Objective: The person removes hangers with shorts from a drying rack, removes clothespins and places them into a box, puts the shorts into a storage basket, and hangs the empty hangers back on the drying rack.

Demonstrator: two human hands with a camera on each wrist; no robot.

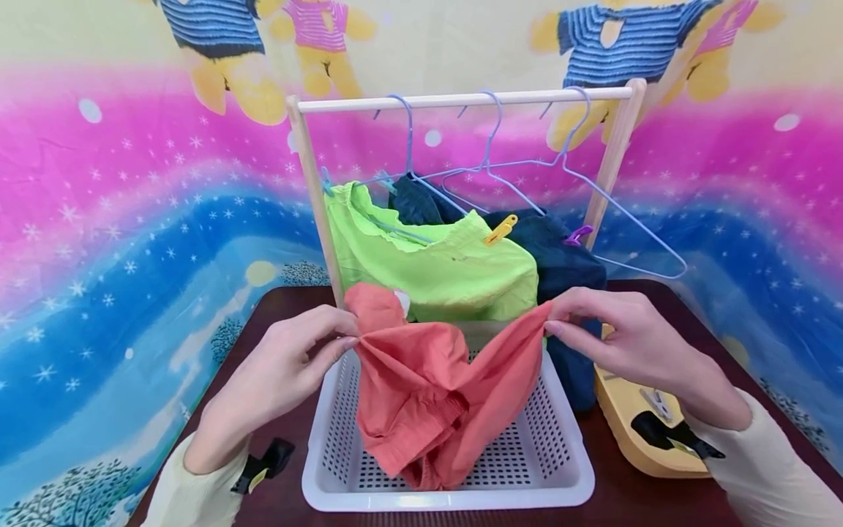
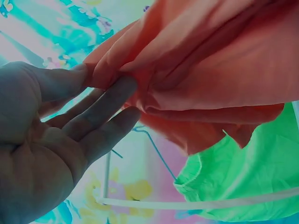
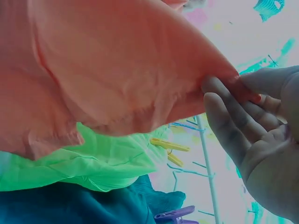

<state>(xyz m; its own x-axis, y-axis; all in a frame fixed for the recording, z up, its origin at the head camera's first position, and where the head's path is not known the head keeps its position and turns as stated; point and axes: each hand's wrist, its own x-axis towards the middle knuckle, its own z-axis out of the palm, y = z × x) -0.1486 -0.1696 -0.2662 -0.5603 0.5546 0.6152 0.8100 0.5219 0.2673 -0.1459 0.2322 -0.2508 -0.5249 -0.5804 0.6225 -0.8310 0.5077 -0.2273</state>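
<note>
A coral-red garment (image 1: 421,380), possibly shorts, is stretched between my two hands over a white perforated basket (image 1: 448,501). My left hand (image 1: 283,366) pinches one upper corner between thumb and fingers; the left wrist view shows the cloth (image 2: 210,60) bunched at the fingertips. The opposite corner is pinched by my right hand (image 1: 632,340), and the fabric (image 3: 131,70) is pulled taut there in the right wrist view. The garment's lower part hangs in folds inside the basket outline. Whether it touches the basket floor I cannot tell.
Behind stands a wooden rack (image 1: 461,101) with lilac hangers (image 1: 490,132). A lime-green garment (image 1: 435,271) and a dark navy garment (image 1: 573,293) hang there, with a yellow clothespin (image 1: 502,229) and a purple clothespin (image 1: 578,235). A yellow tray (image 1: 632,439) holding a grey clothespin (image 1: 656,404) is at right.
</note>
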